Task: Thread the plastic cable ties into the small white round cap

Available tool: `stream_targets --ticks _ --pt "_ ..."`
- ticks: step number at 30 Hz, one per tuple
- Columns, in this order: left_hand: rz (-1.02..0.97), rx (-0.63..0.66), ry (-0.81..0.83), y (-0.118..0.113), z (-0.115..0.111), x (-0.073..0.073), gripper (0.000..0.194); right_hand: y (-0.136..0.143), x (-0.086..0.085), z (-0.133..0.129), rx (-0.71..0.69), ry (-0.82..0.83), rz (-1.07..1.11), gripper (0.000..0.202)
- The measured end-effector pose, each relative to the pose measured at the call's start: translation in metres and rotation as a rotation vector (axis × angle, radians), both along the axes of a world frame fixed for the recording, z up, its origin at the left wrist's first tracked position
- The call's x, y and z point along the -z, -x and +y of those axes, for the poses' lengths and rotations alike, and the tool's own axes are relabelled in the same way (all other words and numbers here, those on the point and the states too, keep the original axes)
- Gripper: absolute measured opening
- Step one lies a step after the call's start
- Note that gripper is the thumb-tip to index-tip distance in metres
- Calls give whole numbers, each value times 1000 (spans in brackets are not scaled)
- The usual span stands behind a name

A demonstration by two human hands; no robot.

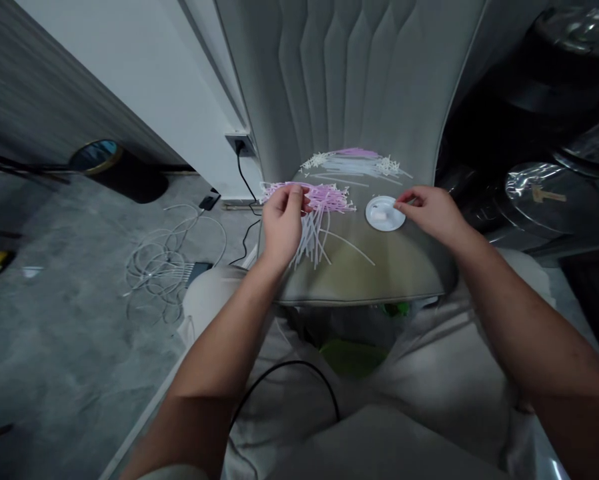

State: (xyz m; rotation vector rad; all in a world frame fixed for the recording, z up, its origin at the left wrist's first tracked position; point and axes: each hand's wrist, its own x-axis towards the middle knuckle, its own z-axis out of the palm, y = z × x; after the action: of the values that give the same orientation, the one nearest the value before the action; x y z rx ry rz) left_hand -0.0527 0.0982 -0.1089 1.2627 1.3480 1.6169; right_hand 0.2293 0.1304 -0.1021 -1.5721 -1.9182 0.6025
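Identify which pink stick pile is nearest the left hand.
The front pink pile, at the left hand; the other pink pile lies farther back, near the backrest.

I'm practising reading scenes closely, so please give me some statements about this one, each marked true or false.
1. White sticks lie on the chair. True.
2. The white dish is nearer the left hand than the right hand. False: the white dish is beside the right hand.
3. The left hand is at the pink sticks. True.
4. The tangled cable hangs on the wall. False: the tangled cable lies on the floor.
5. A black plug is in the wall socket. True.
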Motion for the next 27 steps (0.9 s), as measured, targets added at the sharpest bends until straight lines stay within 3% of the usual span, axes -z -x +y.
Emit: stream_targets --ticks 7,18,27 --pt "-4 -19 -6 6 6 4 29 10 13 7 -143 41 -189 11" --pt "60 -1 -7 7 8 9 27 9 13 1 -301 -104 -552 18" --pt "58 13 10 4 6 8 25 17 6 -4 -363 -76 -739 29"
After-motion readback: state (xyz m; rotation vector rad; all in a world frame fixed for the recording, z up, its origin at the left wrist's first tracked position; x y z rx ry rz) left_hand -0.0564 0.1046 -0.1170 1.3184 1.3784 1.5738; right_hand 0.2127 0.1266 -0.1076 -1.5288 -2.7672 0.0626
